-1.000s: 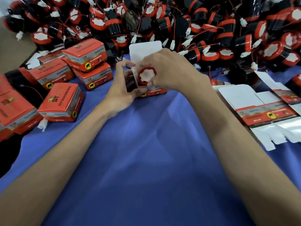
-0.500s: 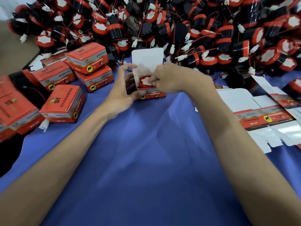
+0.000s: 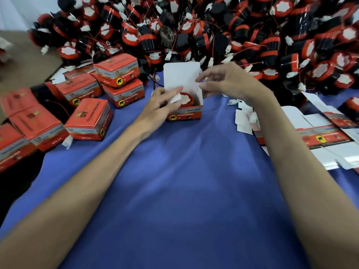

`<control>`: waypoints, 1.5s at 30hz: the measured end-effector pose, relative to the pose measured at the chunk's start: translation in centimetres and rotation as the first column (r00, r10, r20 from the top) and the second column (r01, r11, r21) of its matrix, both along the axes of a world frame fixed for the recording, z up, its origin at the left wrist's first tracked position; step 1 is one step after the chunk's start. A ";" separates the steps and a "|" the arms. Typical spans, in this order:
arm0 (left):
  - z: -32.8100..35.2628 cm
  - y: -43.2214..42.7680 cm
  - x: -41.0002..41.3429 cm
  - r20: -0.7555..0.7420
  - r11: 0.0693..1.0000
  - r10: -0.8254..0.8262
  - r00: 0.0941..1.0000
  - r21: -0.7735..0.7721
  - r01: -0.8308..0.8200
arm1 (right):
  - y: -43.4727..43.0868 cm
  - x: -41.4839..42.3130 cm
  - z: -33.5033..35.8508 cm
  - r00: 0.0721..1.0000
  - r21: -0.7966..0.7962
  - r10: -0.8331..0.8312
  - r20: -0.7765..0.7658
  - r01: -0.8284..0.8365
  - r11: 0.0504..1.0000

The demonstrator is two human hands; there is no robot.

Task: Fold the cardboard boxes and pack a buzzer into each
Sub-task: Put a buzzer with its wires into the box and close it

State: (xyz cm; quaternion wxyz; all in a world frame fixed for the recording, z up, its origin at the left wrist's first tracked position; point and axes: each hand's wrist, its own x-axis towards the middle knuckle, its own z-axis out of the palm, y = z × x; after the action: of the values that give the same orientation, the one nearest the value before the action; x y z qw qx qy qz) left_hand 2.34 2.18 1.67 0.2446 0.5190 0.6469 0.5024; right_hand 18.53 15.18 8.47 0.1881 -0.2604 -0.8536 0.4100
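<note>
An open orange cardboard box [image 3: 184,114] stands on the blue cloth, its white lid flap [image 3: 180,78] upright. A red-and-black buzzer [image 3: 186,100] with a white top sits inside it. My left hand [image 3: 161,107] is at the box's left side, its fingers pressing the white side flap [image 3: 175,98] inward over the buzzer. My right hand [image 3: 223,82] hovers at the box's upper right, fingers loosely spread by the lid's right edge, holding nothing that I can see.
A big heap of buzzers [image 3: 213,32] with red wires fills the back. Several closed orange boxes [image 3: 91,119] are stacked at the left. Flat unfolded box blanks [image 3: 320,133] lie at the right. Blue cloth [image 3: 184,191] covers the near table.
My right hand let go of the buzzer, which now sits down in the box, and lifted to the lid's right edge. My left hand moved onto the left side flap.
</note>
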 end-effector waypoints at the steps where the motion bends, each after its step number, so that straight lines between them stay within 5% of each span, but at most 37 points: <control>1: 0.1 0.1 0.1 0.027 1.000 0.022 0.999 0.001 -0.022 | 0.1 0.1 -0.4 0.998 -0.073 0.011 -0.058 -0.015 0.997; 4: -0.2 0.6 -0.1 -0.068 0.998 0.056 0.996 -0.002 -0.056 | 0.4 -0.2 -1.6 0.991 -0.162 0.055 -0.123 -0.074 0.984; 12: -0.6 0.8 -0.7 -0.130 0.999 0.029 0.991 0.034 -0.025 | -0.3 -2.4 -3.4 0.997 0.078 -0.015 0.070 0.010 0.997; 22: -0.7 0.6 -0.9 0.071 0.992 0.028 0.997 0.118 -0.037 | -3.2 -2.4 -5.3 0.932 0.076 -0.213 -0.294 0.245 0.967; 26: -0.5 0.4 -0.5 0.046 0.985 0.037 0.998 0.169 -0.044 | -3.2 -2.0 -4.5 0.960 0.099 -0.152 -0.235 0.180 0.979; 30: -0.7 0.3 -0.3 -0.094 0.942 0.211 0.973 0.285 -0.177 | -4.2 -2.1 -3.4 0.943 -0.174 -0.074 -0.324 0.018 0.985; 34: -0.6 0.0 -0.4 -0.179 0.937 0.234 0.956 0.305 -0.172 | -4.9 -3.1 -4.0 0.828 -0.447 -0.254 -0.500 0.005 0.894; 41: -0.6 0.1 -0.9 0.129 0.920 0.185 0.974 0.327 -0.218 | -4.1 -3.4 -5.1 0.835 -0.516 -0.269 -0.481 -0.021 0.856; 45: -0.7 0.2 -0.7 0.093 0.917 0.160 0.983 0.355 -0.183 | -4.1 -3.3 -5.5 0.853 -0.428 -0.203 -0.480 -0.026 0.903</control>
State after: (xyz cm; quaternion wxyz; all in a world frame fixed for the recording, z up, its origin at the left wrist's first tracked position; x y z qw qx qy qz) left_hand 1.64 2.35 1.02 0.1197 0.4804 0.5783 0.6484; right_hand 15.24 11.07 2.98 0.3675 -0.2157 -0.6505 0.6287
